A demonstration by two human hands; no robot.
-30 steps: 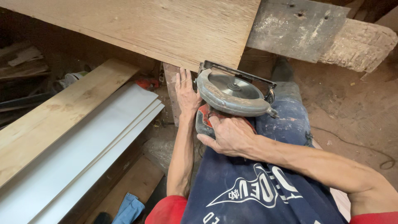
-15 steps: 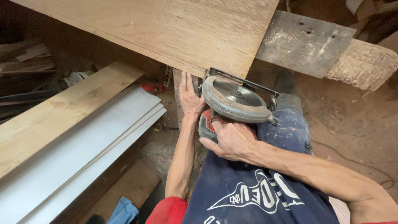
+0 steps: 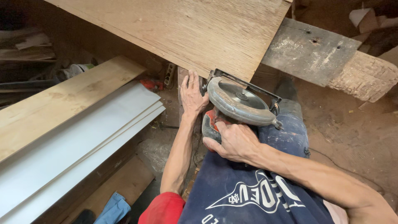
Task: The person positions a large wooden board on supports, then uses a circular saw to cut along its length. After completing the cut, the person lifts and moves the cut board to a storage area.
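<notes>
Fingers (image 3: 224, 130) of the right hand (image 3: 236, 143) are curled tight around the red-and-grey handle of a round, grey metal circular saw (image 3: 240, 101), which sits at the near edge of a large brown plywood sheet (image 3: 186, 29), its black base frame against that edge. Just left of the saw, the left hand (image 3: 192, 95) lies flat with its fingers stretched out and gripping nothing, pressed to a narrow wood piece under the sheet's edge. Further left of the saw lean a long pale wooden plank (image 3: 62, 103) and stacked white boards (image 3: 78, 145); right of it a weathered grey timber beam (image 3: 315, 52) runs beneath the sheet.
</notes>
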